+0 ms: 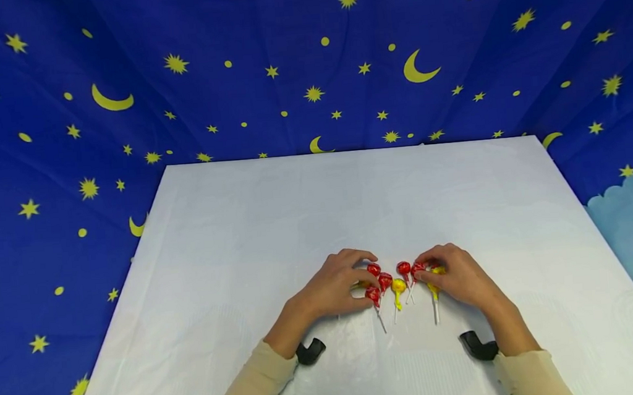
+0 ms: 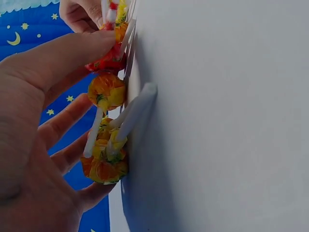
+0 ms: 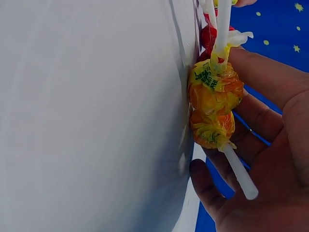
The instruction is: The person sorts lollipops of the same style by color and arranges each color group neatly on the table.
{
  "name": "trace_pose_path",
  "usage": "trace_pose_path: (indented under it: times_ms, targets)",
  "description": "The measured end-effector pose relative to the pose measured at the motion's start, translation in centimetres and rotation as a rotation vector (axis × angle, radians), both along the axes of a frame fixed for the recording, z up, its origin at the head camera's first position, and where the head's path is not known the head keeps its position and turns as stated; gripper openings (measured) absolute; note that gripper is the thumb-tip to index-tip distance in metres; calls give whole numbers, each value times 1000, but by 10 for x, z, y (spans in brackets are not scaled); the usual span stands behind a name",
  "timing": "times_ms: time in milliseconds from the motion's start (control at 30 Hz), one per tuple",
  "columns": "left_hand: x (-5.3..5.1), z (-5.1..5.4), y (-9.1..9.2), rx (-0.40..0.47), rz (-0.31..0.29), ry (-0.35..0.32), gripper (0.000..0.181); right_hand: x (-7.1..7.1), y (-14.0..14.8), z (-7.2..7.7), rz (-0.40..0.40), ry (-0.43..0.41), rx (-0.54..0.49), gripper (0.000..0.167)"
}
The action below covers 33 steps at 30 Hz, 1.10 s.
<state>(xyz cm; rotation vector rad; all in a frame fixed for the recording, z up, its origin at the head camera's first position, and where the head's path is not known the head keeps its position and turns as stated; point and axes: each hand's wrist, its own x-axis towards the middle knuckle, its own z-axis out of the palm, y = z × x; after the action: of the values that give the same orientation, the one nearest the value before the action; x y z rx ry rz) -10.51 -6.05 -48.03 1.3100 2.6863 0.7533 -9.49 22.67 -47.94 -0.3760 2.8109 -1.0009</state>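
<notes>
Several wrapped lollipops lie in a loose cluster, red ones [image 1: 385, 280] and yellow ones [image 1: 398, 286], mostly with white sticks toward the person. My left hand [image 1: 331, 286] curves around the cluster's left side; its thumb lies against a red lollipop [image 2: 107, 63]. Beside its loosely spread fingers are yellow-orange lollipops [image 2: 107, 92]. On the right side, my right hand [image 1: 456, 273] bends around the cluster, thumb and forefinger at a red lollipop [image 1: 418, 270]. Two yellow-orange lollipops [image 3: 215, 92] sit by its palm and relaxed fingers. The hands partly cover some lollipops.
A white-covered table [image 1: 241, 228] stretches beyond and to both sides of the hands. Blue cloth [image 1: 263, 90] with yellow stars and moons hangs behind it. A black wrist-worn piece [image 1: 310, 351] shows at the left wrist, another [image 1: 479, 346] at the right.
</notes>
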Motion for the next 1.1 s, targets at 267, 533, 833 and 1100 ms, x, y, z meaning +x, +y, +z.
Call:
trace_pose_path:
  times_ms: [267,533,833,1100]
  targets:
    - [-2,-3,-1,140,-5,-56,20,2,1,-1,-4,-6,2,22]
    - [-5,-4,-3,193,38,-99,26,2,1,-1,-4,-2,-22,22]
    - [-4,-2,-5,228,75,-130,27,2,-1,-1,-7,-9,-10,21]
    - [-12,0,-6,285,131,-180,27,1,0,-1,-10,-6,2,22]
